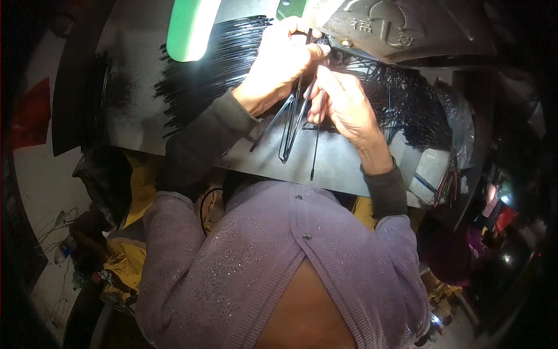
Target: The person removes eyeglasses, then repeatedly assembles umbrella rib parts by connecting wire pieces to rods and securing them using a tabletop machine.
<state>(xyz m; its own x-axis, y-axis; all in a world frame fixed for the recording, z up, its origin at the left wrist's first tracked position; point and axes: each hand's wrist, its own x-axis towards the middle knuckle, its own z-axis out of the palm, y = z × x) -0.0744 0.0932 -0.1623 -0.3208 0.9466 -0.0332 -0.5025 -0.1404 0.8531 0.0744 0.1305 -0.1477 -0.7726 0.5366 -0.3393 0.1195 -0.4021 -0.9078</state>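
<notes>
Under the edge of the metal machine housing, my left hand is closed around several thin black jointed rods that look like umbrella ribs. Their lower ends hang toward me, folded and fanned apart over the bench. Close beside it on the right, my right hand pinches one slim black rib with a small tip at its lower end. The fingertips of both hands nearly meet by the machine, and the ribs' upper ends are partly hidden there by fingers and glare.
A dense row of black ribs lies left of my hands, and a tangled heap lies on the right. A green-and-white lamp and the machine housing overhang the metal bench. A pale box sits at its right edge.
</notes>
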